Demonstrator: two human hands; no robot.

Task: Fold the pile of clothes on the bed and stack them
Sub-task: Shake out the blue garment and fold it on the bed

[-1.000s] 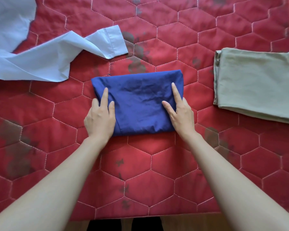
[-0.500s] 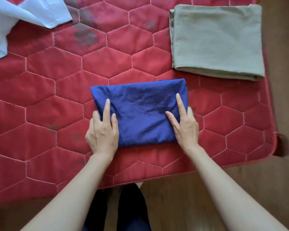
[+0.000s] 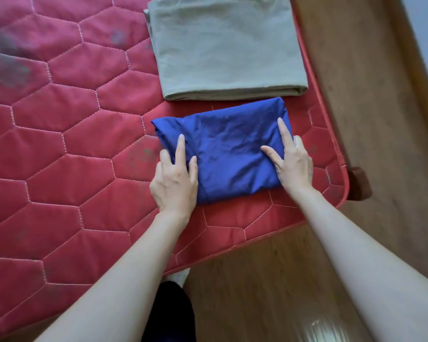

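The red quilted mattress fills the frame from nine o'clock inward, its hexagon stitching marked with dark smudges toward ten o'clock; a dark trouser leg shows below its near edge at six o'clock. Just left of centre the left hand lies on the left end of the folded blue garment; forefinger and thumb are stretched flat on top of the cloth, while the other fingers wrap down over its left edge, so the hand grasps that end of the bundle. The blue garment itself sits at the centre of the frame, near the mattress's corner, creased and a little puffed, its far edge just beside the near edge of the folded olive-green garment, which lies flat at twelve o'clock; whether the two touch cannot be told. The right hand mirrors the left at the blue bundle's right end; forefinger and thumb spread on top, the remaining fingers over the right edge, grasping it. Past the mattress, from two to five o'clock, runs the wooden floor; a brown bed leg juts out at the corner at three o'clock.
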